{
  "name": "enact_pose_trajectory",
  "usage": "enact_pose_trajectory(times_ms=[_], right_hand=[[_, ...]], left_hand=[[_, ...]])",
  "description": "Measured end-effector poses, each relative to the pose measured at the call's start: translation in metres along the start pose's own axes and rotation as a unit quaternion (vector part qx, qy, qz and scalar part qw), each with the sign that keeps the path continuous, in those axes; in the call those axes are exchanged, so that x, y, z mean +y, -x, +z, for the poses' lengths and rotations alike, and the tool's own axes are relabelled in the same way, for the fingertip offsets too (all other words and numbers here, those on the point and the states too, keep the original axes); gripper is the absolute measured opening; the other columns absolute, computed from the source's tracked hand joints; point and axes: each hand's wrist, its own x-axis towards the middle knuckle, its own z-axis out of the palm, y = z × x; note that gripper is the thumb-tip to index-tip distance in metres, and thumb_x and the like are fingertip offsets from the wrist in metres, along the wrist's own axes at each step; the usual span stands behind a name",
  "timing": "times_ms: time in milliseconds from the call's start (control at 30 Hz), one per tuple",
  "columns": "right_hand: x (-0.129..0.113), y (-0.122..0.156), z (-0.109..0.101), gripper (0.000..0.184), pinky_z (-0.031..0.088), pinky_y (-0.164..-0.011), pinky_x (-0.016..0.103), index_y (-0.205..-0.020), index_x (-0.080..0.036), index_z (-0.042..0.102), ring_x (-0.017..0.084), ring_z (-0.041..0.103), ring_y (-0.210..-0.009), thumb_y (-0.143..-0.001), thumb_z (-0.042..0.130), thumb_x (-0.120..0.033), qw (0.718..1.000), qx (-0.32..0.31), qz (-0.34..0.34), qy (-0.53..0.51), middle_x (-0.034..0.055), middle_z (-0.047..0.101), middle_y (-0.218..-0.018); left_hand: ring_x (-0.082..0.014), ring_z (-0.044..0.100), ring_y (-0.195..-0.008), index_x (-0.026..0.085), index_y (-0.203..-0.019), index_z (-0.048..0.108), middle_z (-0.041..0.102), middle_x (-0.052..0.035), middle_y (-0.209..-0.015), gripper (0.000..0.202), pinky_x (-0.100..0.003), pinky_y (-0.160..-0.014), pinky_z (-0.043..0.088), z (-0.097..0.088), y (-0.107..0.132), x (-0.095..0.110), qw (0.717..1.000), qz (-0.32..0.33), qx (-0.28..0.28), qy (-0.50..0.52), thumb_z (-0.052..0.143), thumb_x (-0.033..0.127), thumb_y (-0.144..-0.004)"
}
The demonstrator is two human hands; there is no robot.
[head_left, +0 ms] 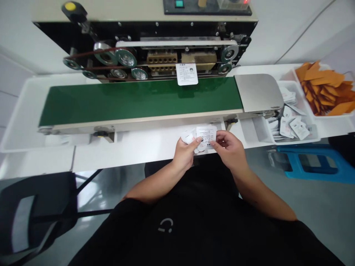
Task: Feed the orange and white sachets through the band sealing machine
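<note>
My left hand (pixel 185 152) is closed around several small white printed sachets (pixel 188 136), fanned out at the table's front edge. My right hand (pixel 229 147) pinches the lower right corner of one printed sachet (pixel 206 135), whose left side lies against my left thumb. Beyond my hands, another white sachet (pixel 186 74) is caught upright at the rollers of a band sealing machine (pixel 155 26), its lower part hanging over the green conveyor belt (pixel 138 98).
On the right, a white bin (pixel 313 133) holds many white sachets, beside a bin of orange-brown packets (pixel 327 88). A white tray (pixel 16 118) lies under the belt's left end. A blue stool (pixel 318 162) and a black chair (pixel 39 210) stand below.
</note>
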Motion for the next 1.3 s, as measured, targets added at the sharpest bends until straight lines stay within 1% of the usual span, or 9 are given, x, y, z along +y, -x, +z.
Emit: enact_pose_trajectory(times_ms=[167,267,367,467,567,700,900,1100,1300], right_hand=[[-0.006,-0.003,-0.01,0.042,0.051,-0.068,0.031,-0.131,-0.029,0.07,0.015,0.06,-0.079,-0.091,0.082,-0.032,0.999,0.002,-0.029,-0.022,0.0022,0.071,-0.105],[-0.01,-0.01,-0.013,0.035,0.052,-0.07,0.032,-0.126,-0.029,0.075,0.016,0.061,-0.08,-0.091,0.081,-0.033,0.999,-0.033,-0.025,-0.009,0.003,0.071,-0.102],[-0.009,-0.018,-0.01,0.029,0.052,-0.065,0.032,-0.119,-0.026,0.077,0.016,0.061,-0.074,-0.091,0.08,-0.036,0.993,-0.082,0.02,-0.082,0.0025,0.07,-0.091],[-0.007,-0.024,-0.007,0.029,0.045,-0.052,0.027,-0.111,-0.025,0.073,0.011,0.054,-0.062,-0.086,0.085,-0.034,0.982,-0.056,0.058,-0.171,0.0006,0.067,-0.09],[-0.006,-0.027,-0.01,0.044,0.043,-0.047,0.025,-0.122,-0.029,0.072,0.008,0.052,-0.058,-0.081,0.088,-0.031,0.97,-0.039,0.085,-0.223,-0.0001,0.068,-0.101],[-0.007,-0.026,-0.02,0.064,0.052,-0.053,0.026,-0.14,-0.034,0.069,0.009,0.06,-0.062,-0.08,0.092,-0.032,0.953,-0.06,0.131,-0.266,0.0007,0.073,-0.109],[-0.005,-0.018,-0.027,0.037,0.061,-0.064,0.026,-0.107,-0.027,0.076,0.014,0.075,-0.076,-0.078,0.096,-0.037,0.943,0.001,0.138,-0.304,0.0013,0.08,-0.1],[-0.013,-0.022,-0.043,0.04,0.059,-0.057,0.024,-0.105,-0.027,0.073,0.015,0.078,-0.074,-0.074,0.098,-0.032,0.937,0.048,0.141,-0.315,-0.0006,0.08,-0.098],[-0.033,-0.063,-0.071,0.036,0.056,-0.052,0.02,-0.102,-0.027,0.075,0.012,0.07,-0.067,-0.073,0.097,-0.023,0.942,0.035,0.127,-0.31,-0.0001,0.078,-0.089]], left_hand=[[-0.0236,0.081,-0.092,0.016,-0.109,0.077,0.085,-0.0077,-0.103,0.051,-0.036,-0.085,0.066,-0.008,0.001,-0.005,1.0,0.015,-0.006,-0.026,0.103,0.037,-0.071],[-0.0233,0.08,-0.092,0.016,-0.109,0.078,0.084,-0.007,-0.104,0.05,-0.036,-0.087,0.065,-0.01,0.002,-0.005,0.999,0.006,-0.023,-0.027,0.103,0.034,-0.07],[-0.0251,0.081,-0.096,0.016,-0.113,0.079,0.085,-0.0086,-0.107,0.05,-0.038,-0.09,0.066,-0.009,0.004,-0.004,0.999,-0.013,-0.034,-0.005,0.101,0.036,-0.074],[-0.0294,0.082,-0.104,0.016,-0.115,0.079,0.085,-0.0108,-0.113,0.051,-0.043,-0.096,0.066,-0.009,0.004,-0.002,0.999,-0.016,-0.025,0.018,0.101,0.038,-0.074],[-0.0325,0.082,-0.109,0.015,-0.113,0.079,0.085,-0.0125,-0.117,0.053,-0.048,-0.101,0.066,-0.01,0.004,0.0,0.999,-0.016,-0.011,0.03,0.102,0.038,-0.071],[-0.034,0.082,-0.111,0.014,-0.115,0.078,0.086,-0.013,-0.113,0.056,-0.051,-0.104,0.065,-0.014,0.004,0.0,0.999,-0.028,-0.002,0.03,0.103,0.038,-0.071],[-0.034,0.082,-0.111,0.015,-0.111,0.077,0.086,-0.0118,-0.111,0.054,-0.052,-0.105,0.066,-0.014,0.003,-0.001,0.999,-0.031,0.006,0.027,0.104,0.037,-0.069],[-0.0359,0.081,-0.114,0.015,-0.111,0.077,0.086,-0.0124,-0.111,0.056,-0.053,-0.106,0.065,-0.016,0.002,-0.004,0.999,-0.04,0.012,0.021,0.104,0.038,-0.068],[-0.0349,0.083,-0.108,0.014,-0.121,0.076,0.086,-0.0123,-0.108,0.065,-0.053,-0.104,0.066,-0.02,0.001,-0.007,0.999,-0.045,0.014,0.013,0.104,0.041,-0.069]])
